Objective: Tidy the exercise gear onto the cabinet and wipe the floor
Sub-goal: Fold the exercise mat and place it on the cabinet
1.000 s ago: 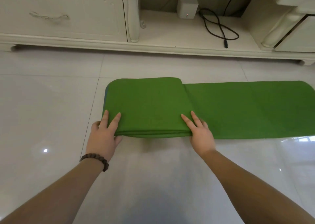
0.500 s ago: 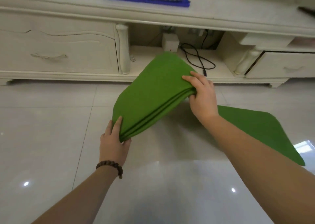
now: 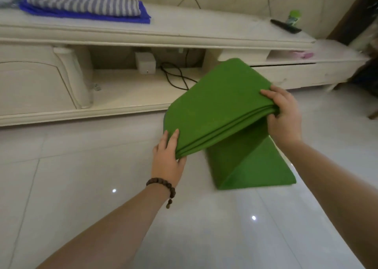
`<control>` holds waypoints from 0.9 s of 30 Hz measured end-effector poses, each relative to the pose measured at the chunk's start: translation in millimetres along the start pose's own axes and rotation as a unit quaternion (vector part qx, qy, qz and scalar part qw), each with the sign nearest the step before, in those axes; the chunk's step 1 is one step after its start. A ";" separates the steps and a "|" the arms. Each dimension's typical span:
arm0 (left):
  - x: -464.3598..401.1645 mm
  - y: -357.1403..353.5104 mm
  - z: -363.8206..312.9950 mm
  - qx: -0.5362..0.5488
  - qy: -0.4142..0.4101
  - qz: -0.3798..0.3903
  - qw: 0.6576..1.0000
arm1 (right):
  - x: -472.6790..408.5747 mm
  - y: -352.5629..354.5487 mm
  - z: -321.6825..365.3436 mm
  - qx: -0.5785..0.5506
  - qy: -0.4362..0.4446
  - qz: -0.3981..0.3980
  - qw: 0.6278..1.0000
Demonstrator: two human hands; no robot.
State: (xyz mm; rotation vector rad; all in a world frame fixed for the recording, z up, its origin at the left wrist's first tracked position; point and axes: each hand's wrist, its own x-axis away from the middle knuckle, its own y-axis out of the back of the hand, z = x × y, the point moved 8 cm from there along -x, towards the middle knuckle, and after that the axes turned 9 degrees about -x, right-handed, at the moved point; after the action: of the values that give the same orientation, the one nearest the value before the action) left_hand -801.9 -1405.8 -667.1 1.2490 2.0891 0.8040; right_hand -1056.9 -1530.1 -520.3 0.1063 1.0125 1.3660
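Both hands grip the folded green mat (image 3: 216,109) off the floor (image 3: 81,187), left hand (image 3: 166,156) at its near corner, right hand (image 3: 283,115) at the far one (tail trailing below). Folding looks nearly done; next, gather the tail and lift onto the cabinet (image 3: 184,31).

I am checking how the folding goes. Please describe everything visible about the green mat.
The green mat looks soft, matte and thin, folded into several stacked layers. The folded stack is lifted and tilted, its right side higher. The left hand grips its lower near corner, the right hand its upper near corner. One unfolded end hangs down and lies on the glossy tiled floor.
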 end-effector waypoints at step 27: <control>19.6 -301.4 -37.0 -0.098 -0.029 0.354 0.929 | 142.4 -12.9 -372.5 0.191 -0.332 0.240 0.892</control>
State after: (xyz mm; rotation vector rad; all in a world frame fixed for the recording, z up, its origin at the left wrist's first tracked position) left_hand -1004.9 -1511.1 -867.9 1.9060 1.4406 1.2220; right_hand -1306.0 -1592.4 -825.6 1.1093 0.6635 1.3912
